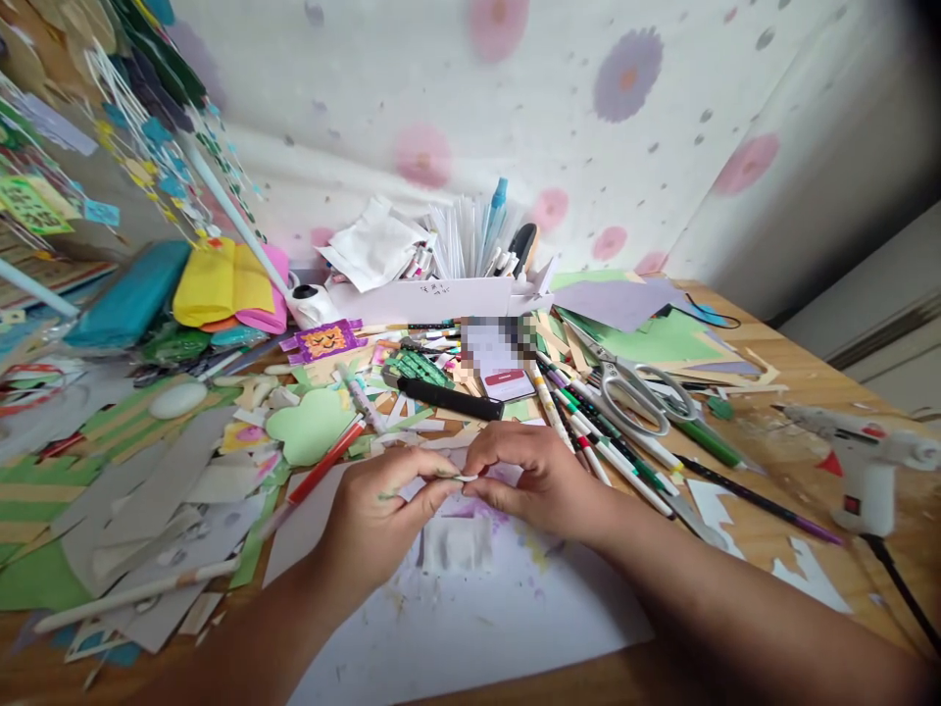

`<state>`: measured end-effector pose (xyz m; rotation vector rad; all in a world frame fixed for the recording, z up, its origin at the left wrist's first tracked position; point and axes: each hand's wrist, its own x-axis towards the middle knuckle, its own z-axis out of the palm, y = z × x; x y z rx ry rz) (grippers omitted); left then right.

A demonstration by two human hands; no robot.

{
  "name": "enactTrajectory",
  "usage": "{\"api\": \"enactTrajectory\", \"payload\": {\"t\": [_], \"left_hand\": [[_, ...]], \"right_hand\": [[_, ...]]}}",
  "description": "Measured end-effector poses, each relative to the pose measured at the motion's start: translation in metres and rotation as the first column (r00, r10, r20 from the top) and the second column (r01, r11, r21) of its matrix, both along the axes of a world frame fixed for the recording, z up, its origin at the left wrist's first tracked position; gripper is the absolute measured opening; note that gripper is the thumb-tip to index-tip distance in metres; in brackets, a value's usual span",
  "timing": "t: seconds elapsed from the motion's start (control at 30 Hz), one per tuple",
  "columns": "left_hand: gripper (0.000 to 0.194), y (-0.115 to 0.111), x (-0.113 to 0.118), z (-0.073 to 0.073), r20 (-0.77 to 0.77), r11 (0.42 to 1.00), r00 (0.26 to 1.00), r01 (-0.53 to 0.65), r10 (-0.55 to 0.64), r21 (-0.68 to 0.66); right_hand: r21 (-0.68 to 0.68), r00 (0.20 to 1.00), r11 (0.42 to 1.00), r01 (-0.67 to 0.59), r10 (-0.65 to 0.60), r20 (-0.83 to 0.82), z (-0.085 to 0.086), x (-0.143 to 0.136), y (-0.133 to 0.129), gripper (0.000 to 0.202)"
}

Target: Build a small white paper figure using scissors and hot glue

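My left hand (389, 495) and my right hand (533, 480) meet above a stained white sheet of paper (515, 608). Between their fingertips they pinch a small, thin white piece (465, 479), too small to name with certainty; it looks like a strip of paper or tissue. Thumb and forefinger of each hand are pressed together on it. Just below the fingers, a folded white tissue-like piece (457, 546) lies on the sheet. Green smudges show on my left hand.
Markers (603, 441), scissors (632, 382) and a phone (496, 363) lie beyond my hands. At right is a white glue gun (867, 451). Paper scraps (147, 500) cover the left side. A white box (412, 299) stands at the back.
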<state>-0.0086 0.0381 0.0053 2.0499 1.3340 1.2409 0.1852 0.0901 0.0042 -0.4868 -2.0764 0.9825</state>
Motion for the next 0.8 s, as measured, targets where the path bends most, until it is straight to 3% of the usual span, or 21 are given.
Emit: {"api": "enactTrajectory", "payload": {"t": [0.13,0.33,0.6,0.8], "left_hand": [[0.012,0.0,0.0,0.002,0.033,0.991,0.997,0.08,-0.077,-0.108],[0.012,-0.001,0.002,0.003,0.114,0.967,0.991,0.099,-0.074,-0.234],[0.013,-0.002,0.005,0.009,0.164,0.931,0.984,0.121,-0.067,-0.345],[0.01,-0.001,0.004,0.005,0.216,0.857,0.976,0.141,-0.035,-0.496]], "right_hand": [[0.001,1.0,1.0,0.004,-0.004,-0.012,-0.001,0.0,0.001,0.015],[-0.065,1.0,0.998,-0.008,0.009,0.014,0.003,0.001,0.0,0.026],[-0.025,1.0,1.0,-0.013,0.014,0.018,0.004,0.002,-0.001,0.011],[-0.015,0.979,0.996,0.086,-0.082,0.188,0.011,0.009,0.004,0.01]]}}
